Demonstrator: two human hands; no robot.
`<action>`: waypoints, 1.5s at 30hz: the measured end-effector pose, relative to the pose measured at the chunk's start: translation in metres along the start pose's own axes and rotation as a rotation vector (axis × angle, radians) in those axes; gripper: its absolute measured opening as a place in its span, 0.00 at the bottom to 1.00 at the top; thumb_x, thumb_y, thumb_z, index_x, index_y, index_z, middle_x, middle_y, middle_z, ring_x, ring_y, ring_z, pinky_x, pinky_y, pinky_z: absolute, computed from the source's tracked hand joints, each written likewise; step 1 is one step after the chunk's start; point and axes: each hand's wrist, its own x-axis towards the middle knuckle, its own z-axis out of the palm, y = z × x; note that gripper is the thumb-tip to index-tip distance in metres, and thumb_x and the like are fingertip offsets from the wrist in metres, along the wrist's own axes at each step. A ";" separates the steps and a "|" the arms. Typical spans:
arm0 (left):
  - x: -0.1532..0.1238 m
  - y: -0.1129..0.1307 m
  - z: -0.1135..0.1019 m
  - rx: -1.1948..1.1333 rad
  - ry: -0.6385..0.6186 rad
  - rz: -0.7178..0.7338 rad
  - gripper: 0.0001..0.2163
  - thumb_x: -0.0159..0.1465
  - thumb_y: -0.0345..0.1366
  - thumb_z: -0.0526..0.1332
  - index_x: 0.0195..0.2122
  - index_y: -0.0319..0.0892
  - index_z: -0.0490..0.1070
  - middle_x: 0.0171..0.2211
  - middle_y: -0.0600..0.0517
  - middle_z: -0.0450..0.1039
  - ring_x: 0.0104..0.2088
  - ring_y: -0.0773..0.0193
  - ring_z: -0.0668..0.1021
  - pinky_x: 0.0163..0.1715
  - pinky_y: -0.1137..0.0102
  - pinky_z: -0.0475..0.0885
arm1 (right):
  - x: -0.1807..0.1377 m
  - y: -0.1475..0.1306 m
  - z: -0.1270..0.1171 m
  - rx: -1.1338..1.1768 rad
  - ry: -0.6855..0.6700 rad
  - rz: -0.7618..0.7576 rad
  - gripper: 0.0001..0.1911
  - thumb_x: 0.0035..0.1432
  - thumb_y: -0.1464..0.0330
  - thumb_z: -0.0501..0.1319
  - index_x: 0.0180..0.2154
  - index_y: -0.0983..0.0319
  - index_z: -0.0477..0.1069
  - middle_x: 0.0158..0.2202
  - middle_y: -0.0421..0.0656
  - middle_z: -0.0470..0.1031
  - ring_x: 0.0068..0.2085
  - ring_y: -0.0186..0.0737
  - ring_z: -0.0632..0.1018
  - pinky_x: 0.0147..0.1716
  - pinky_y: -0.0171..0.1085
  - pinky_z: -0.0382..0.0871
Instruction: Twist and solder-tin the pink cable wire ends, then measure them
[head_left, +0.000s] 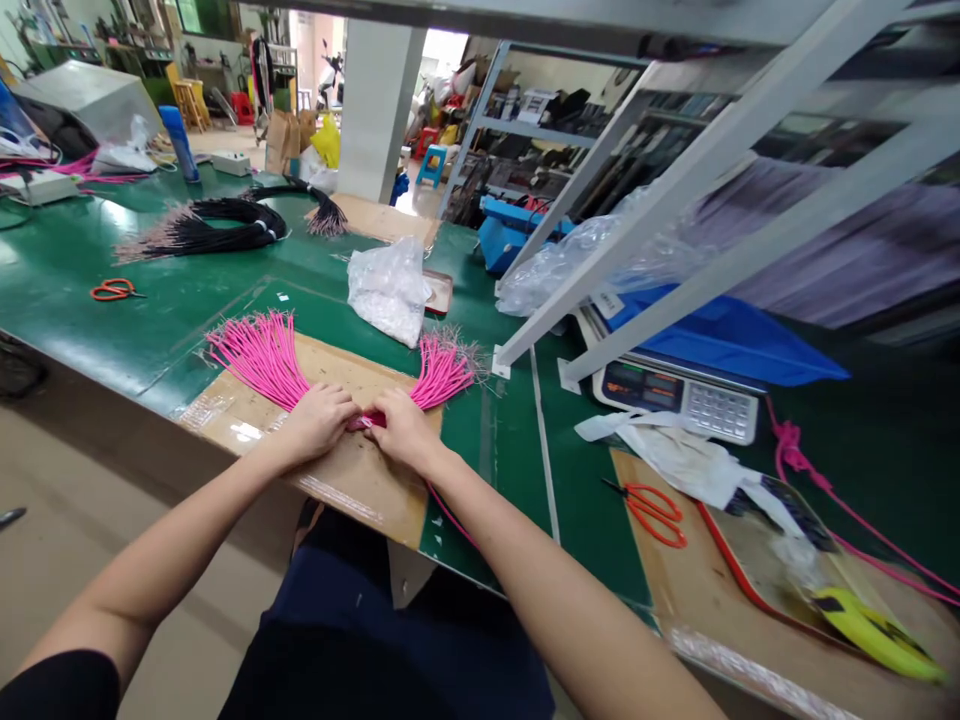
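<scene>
Nearest us, we are pinching a bundle of pink wires [259,362] at its middle: the left hand [322,415] and the right hand [400,425] are nearly meeting, both closed on it, while its frayed ends are fanning out on either side. The bundle is stretching over a cardboard sheet [352,480] at the near edge of the green table [517,450].

To our right, a red-rimmed tray [739,575] is holding clear plastic and a yellow-and-black tool [877,635], blurred and lying across the near rim. Orange-handled scissors [656,512] are lying just left of it.

Beyond, an electronic scale [720,410] is showing a dark display and a keypad, their characters too blurred for us to read. A blue pan [742,335] is sitting on top, and a white label [606,302] is showing by its left corner, its print illegible to us.

Ahead of the hands, a clear plastic bag [386,290] is holding small pale pieces, just beside a small tray [448,293]. Farther left, coiled black wires [217,232] are lying on the table. Farther back, a blue bin [510,235] is holding something reddish, and a blue can [178,143] is standing upright near the far edge.
</scene>
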 end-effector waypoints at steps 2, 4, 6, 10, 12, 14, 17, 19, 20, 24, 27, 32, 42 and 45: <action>0.008 -0.003 -0.007 0.032 -0.065 0.061 0.10 0.75 0.34 0.58 0.41 0.40 0.80 0.34 0.47 0.79 0.37 0.55 0.78 0.40 0.61 0.67 | 0.002 0.000 0.001 -0.005 0.005 -0.006 0.06 0.58 0.74 0.72 0.36 0.63 0.76 0.40 0.46 0.76 0.44 0.46 0.72 0.47 0.43 0.67; 0.016 -0.006 -0.011 0.060 -0.114 0.106 0.09 0.74 0.35 0.61 0.39 0.39 0.80 0.32 0.47 0.79 0.35 0.55 0.78 0.38 0.62 0.67 | 0.002 -0.001 0.002 -0.015 0.009 -0.010 0.06 0.58 0.75 0.71 0.35 0.62 0.76 0.41 0.47 0.76 0.45 0.47 0.71 0.47 0.44 0.67; 0.023 -0.008 -0.013 0.085 -0.146 0.129 0.09 0.73 0.35 0.62 0.38 0.39 0.79 0.30 0.46 0.79 0.33 0.55 0.79 0.37 0.62 0.68 | 0.002 -0.003 0.003 -0.026 0.014 -0.010 0.06 0.59 0.75 0.70 0.35 0.62 0.75 0.41 0.47 0.76 0.46 0.48 0.72 0.47 0.44 0.67; 0.029 -0.009 -0.012 0.110 -0.182 0.146 0.06 0.71 0.30 0.63 0.35 0.39 0.77 0.30 0.46 0.79 0.30 0.56 0.80 0.34 0.64 0.69 | 0.000 -0.007 0.005 -0.045 0.030 -0.006 0.06 0.59 0.73 0.71 0.34 0.62 0.74 0.42 0.49 0.76 0.47 0.49 0.71 0.48 0.46 0.68; 0.028 -0.009 -0.010 0.114 -0.180 0.137 0.06 0.70 0.30 0.63 0.35 0.39 0.76 0.30 0.45 0.79 0.30 0.55 0.80 0.32 0.65 0.69 | 0.000 -0.009 0.005 -0.052 0.039 -0.004 0.06 0.59 0.73 0.70 0.35 0.62 0.74 0.42 0.50 0.76 0.47 0.50 0.71 0.49 0.46 0.68; 0.026 -0.009 -0.006 0.120 -0.161 0.107 0.05 0.70 0.30 0.63 0.35 0.39 0.75 0.30 0.45 0.79 0.30 0.55 0.80 0.31 0.65 0.69 | -0.001 -0.011 0.005 -0.055 0.049 -0.001 0.05 0.60 0.74 0.69 0.36 0.63 0.74 0.43 0.50 0.76 0.47 0.50 0.71 0.50 0.47 0.68; 0.021 -0.012 0.000 0.129 -0.116 0.043 0.05 0.69 0.30 0.62 0.35 0.40 0.73 0.30 0.45 0.78 0.31 0.54 0.81 0.30 0.67 0.68 | 0.000 -0.012 0.006 -0.057 0.066 0.003 0.04 0.60 0.74 0.69 0.36 0.62 0.74 0.43 0.50 0.76 0.47 0.51 0.71 0.50 0.47 0.68; 0.018 -0.015 0.003 0.124 -0.087 0.003 0.05 0.68 0.31 0.61 0.33 0.41 0.72 0.28 0.47 0.77 0.30 0.55 0.80 0.30 0.68 0.67 | 0.001 -0.012 0.007 -0.057 0.077 0.006 0.04 0.61 0.73 0.69 0.36 0.62 0.74 0.43 0.49 0.76 0.47 0.50 0.71 0.50 0.47 0.68; 0.016 -0.017 0.004 0.115 -0.076 -0.013 0.06 0.68 0.32 0.61 0.33 0.42 0.71 0.28 0.48 0.77 0.29 0.56 0.80 0.30 0.68 0.67 | 0.001 -0.012 0.008 -0.058 0.084 0.008 0.04 0.62 0.72 0.69 0.36 0.62 0.75 0.42 0.49 0.76 0.47 0.50 0.71 0.50 0.46 0.68; 0.014 -0.024 0.003 0.049 -0.040 -0.053 0.07 0.67 0.35 0.63 0.32 0.44 0.68 0.24 0.52 0.73 0.26 0.60 0.76 0.28 0.70 0.64 | 0.003 -0.010 0.012 -0.064 0.104 0.012 0.07 0.64 0.68 0.70 0.34 0.61 0.74 0.40 0.48 0.76 0.46 0.50 0.71 0.48 0.46 0.68; 0.015 -0.027 0.000 -0.025 -0.014 -0.071 0.07 0.67 0.34 0.62 0.32 0.45 0.65 0.24 0.54 0.69 0.25 0.61 0.74 0.27 0.71 0.63 | 0.004 -0.009 0.014 -0.070 0.112 0.010 0.09 0.64 0.67 0.71 0.33 0.61 0.74 0.39 0.49 0.76 0.46 0.50 0.71 0.47 0.45 0.68; 0.020 -0.025 -0.004 -0.150 0.058 -0.152 0.07 0.64 0.28 0.57 0.30 0.46 0.62 0.25 0.55 0.65 0.26 0.62 0.71 0.29 0.70 0.64 | 0.005 -0.010 0.015 -0.076 0.124 0.016 0.09 0.63 0.66 0.72 0.34 0.61 0.75 0.40 0.48 0.76 0.46 0.50 0.71 0.48 0.45 0.67; 0.018 -0.040 -0.009 -0.430 0.313 -0.576 0.02 0.62 0.32 0.55 0.34 0.47 0.61 0.20 0.58 0.68 0.22 0.63 0.75 0.24 0.71 0.65 | 0.005 -0.011 0.015 -0.051 0.133 0.030 0.13 0.58 0.62 0.77 0.34 0.61 0.76 0.40 0.47 0.76 0.46 0.49 0.71 0.47 0.44 0.68; 0.021 -0.037 -0.009 -0.551 0.347 -0.630 0.01 0.66 0.35 0.52 0.38 0.47 0.61 0.18 0.59 0.70 0.20 0.61 0.78 0.23 0.71 0.71 | 0.005 -0.012 0.013 -0.044 0.131 0.031 0.14 0.57 0.63 0.77 0.34 0.62 0.76 0.40 0.48 0.77 0.46 0.49 0.71 0.47 0.44 0.68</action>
